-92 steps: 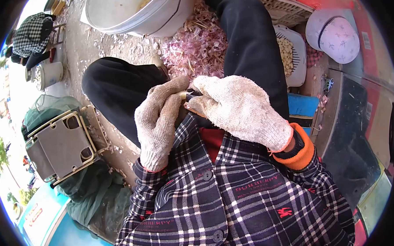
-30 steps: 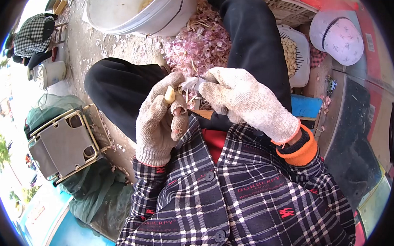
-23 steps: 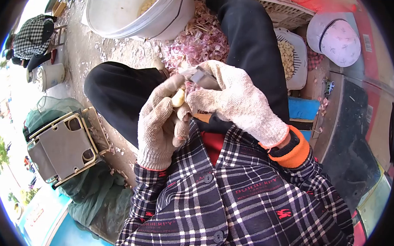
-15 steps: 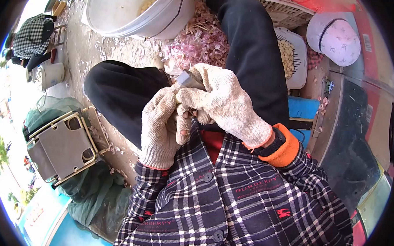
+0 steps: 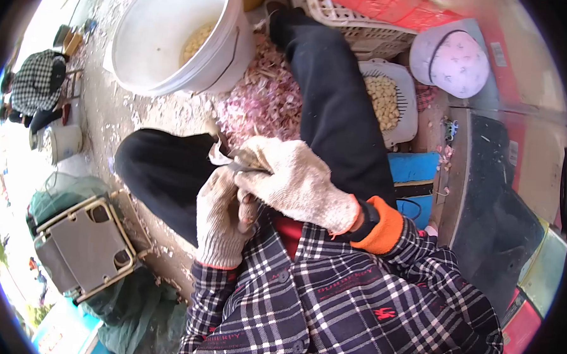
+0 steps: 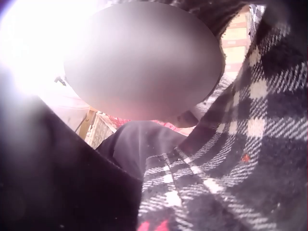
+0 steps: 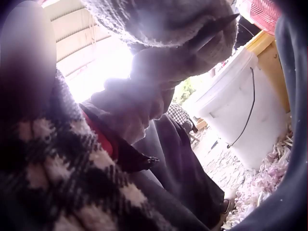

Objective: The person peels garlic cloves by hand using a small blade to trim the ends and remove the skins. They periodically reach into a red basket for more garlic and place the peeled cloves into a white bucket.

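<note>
In the head view, both hands wear off-white knit gloves and meet above the lap. My right hand (image 5: 299,184) grips a small knife (image 5: 249,168), its dark blade lying across the left fingertips. The pointed blade tip also shows in the right wrist view, past the glove. My left hand (image 5: 217,215) has its fingers curled under the blade, around a garlic clove that the fingers now hide. A whitish strip of peel (image 5: 217,154) sticks out beyond the fingertips. The left wrist view is mostly blocked by a blurred grey shape and the plaid sleeve.
A large white bucket (image 5: 169,52) with peeled cloves stands ahead on the left. Pink garlic skins (image 5: 261,109) are heaped between the legs. Right of the leg sits a white basket (image 5: 405,113) of cloves, near a pale cap (image 5: 450,61). A folding chair (image 5: 90,248) stands at left.
Earlier the hands were apart, with a pale clove showing in the left fingers. Since then the right hand has brought the knife onto the left fingertips. The head view has shifted.
</note>
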A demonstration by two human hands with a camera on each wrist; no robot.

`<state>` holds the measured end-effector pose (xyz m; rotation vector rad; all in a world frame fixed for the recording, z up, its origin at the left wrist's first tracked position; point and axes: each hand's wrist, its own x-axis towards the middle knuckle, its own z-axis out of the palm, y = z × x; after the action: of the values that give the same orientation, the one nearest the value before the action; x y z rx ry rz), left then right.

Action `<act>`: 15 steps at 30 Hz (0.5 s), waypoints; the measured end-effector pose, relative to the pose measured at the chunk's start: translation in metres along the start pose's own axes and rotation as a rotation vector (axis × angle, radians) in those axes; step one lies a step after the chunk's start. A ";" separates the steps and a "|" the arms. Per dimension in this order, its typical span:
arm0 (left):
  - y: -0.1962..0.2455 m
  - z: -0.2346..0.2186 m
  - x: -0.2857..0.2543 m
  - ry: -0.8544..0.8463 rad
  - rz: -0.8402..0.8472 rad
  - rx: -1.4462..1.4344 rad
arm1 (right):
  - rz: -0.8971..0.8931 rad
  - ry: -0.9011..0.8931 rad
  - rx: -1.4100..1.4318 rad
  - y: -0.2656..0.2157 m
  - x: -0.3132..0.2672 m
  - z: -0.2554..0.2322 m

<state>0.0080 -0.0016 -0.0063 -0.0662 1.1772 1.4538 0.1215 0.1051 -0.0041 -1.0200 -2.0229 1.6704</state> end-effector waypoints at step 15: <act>0.010 0.018 0.028 0.086 0.009 -0.025 | 0.480 0.444 -0.222 0.052 -0.016 -0.199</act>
<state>0.0020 0.0326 -0.0089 -0.1422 1.2296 1.4861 0.2779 0.2388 0.0014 -1.8824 -1.7757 1.2617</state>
